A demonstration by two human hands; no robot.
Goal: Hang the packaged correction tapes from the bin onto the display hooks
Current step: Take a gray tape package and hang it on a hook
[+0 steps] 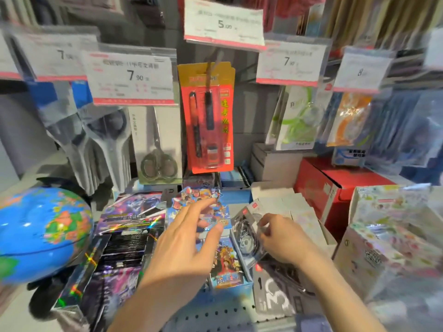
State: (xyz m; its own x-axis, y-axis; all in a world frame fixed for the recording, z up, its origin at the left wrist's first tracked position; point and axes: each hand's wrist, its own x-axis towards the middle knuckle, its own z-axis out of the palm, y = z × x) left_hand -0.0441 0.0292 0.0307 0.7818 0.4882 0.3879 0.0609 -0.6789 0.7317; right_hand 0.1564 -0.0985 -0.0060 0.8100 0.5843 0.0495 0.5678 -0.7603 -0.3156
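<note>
- The left hand [189, 238] reaches forward over the card boxes with its fingers spread and straight, holding nothing; its fingertips hover over a colourful cartoon card pack [203, 204].
- The right hand [285, 238] pinches a packaged correction tape [247, 233] between thumb and curled fingers, holding it tilted just above the grey bin [275, 298].
- More dark packs lie in that bin, under the right wrist; the blur hides what they are.
- Left of the hands stand open boxes of shiny purple trading cards [127, 226], and beyond them a blue globe [40, 236] sits at the left edge of the shelf.
- On the right, pale boxes with pastel prints [388, 236] stand in front of a red box [335, 185].
- Farther back, a red and yellow pen pack [208, 121] hangs from a hook at the centre, upright.
- To its left hang packaged scissors [155, 149], and further left some grey packs, blurred.
- To its right hang packs with green [299, 121] and orange [350, 118] items.
- Price tags [131, 75] in clear sleeves hang across the top, in front of the hooks; one shows 7.90, and a higher one [223, 22] shows 5.
</note>
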